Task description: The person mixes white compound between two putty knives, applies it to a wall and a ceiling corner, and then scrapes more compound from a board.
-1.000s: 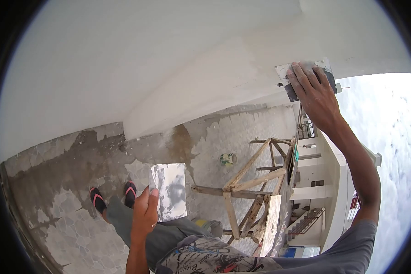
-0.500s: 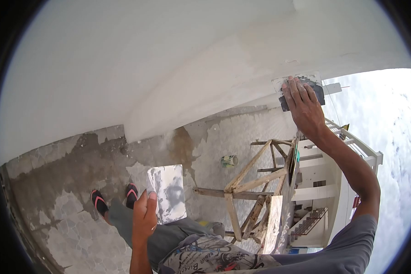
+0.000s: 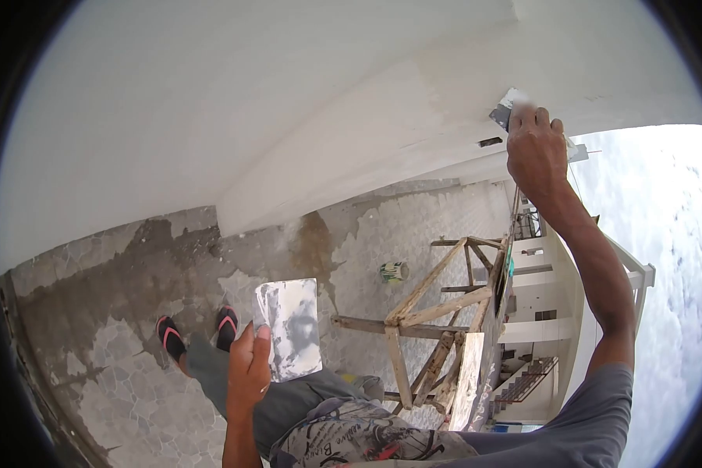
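Note:
My left hand [image 3: 248, 366] is closed on a flat rectangular plate [image 3: 295, 331] smeared with white and grey compound, with the thumb along its edge. High at the right, my right hand [image 3: 537, 148] grips a putty blade [image 3: 507, 109] that lies against the pale wall surface [image 3: 413, 109]. The blade's face shows white and dark grey patches, and part of it is hidden behind the blurred fingertips. Just below the blade, a small dark slot [image 3: 490, 142] shows in the surface.
A wooden trestle frame [image 3: 425, 331] stands below at centre right. Near it a bucket [image 3: 394, 271] sits on the stone-patterned floor [image 3: 152, 382]. My feet in sandals [image 3: 170, 337] are at the lower left. Beyond are a white building [image 3: 534, 331] with stairs, and sky.
My right hand has moved up along the wall and turned the blade, uncovering the dark slot. My left hand and its plate have barely shifted.

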The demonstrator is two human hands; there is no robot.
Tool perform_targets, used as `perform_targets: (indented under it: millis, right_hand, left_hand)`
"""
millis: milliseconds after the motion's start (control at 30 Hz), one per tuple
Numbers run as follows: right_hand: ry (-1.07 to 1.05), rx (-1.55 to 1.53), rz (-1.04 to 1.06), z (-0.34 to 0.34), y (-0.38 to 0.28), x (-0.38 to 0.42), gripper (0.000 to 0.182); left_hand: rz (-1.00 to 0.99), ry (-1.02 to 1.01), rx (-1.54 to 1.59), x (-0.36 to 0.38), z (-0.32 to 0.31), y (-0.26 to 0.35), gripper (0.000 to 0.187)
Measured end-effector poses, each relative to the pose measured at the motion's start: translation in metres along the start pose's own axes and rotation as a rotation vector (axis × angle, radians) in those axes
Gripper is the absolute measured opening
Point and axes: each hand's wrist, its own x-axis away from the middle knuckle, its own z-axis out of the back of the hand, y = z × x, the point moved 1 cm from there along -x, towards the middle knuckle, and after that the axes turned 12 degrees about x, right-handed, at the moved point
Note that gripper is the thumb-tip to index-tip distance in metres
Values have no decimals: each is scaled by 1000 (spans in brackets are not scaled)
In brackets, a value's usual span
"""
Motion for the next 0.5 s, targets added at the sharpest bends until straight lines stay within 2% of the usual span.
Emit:
perform_targets:
  millis: [67, 100, 200, 367, 500]
  right_hand:
    - [2, -30, 65, 2, -12, 0, 33]
    - [77, -26, 90, -1, -18, 1, 30]
    - [-1, -93, 192, 7, -35, 2, 44]
    - [-10, -138, 384, 11, -55, 13, 40]
    - [67, -226, 429, 17, -49, 16, 43]
  left_hand:
    - [-2, 3, -5, 0, -1, 2, 29]
    - [-8, 9, 8, 1, -1, 1, 29]
    - [-16, 24, 32, 2, -2, 0, 28]
    - [-6, 37, 13, 3, -2, 1, 28]
    - [-6, 20, 27, 3, 1, -2, 27]
